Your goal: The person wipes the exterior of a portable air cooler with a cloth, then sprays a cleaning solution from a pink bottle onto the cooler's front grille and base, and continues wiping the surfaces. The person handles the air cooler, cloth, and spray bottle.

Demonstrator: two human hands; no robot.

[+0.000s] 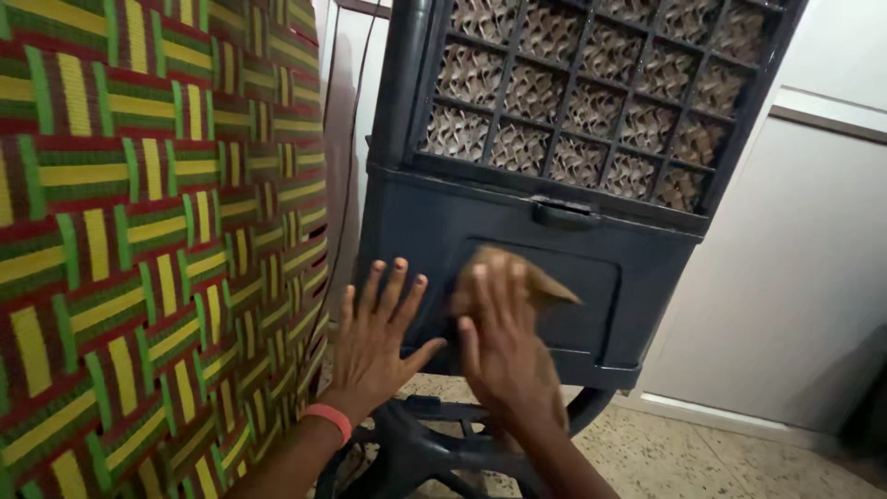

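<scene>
Left hand (pixel 374 337) flat, fingers spread, bracing air cooler (pixel 517 231) tank. Right hand (pixel 504 346) presses brown cloth (pixel 517 277): soft, light, crumples; best held bunched under palm.

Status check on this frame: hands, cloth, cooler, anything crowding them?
Left hand flat, fingers spread on dark cooler base. Right hand presses tan cloth against recessed front panel. Woven striped fabric close on left; wheeled stand below.
</scene>
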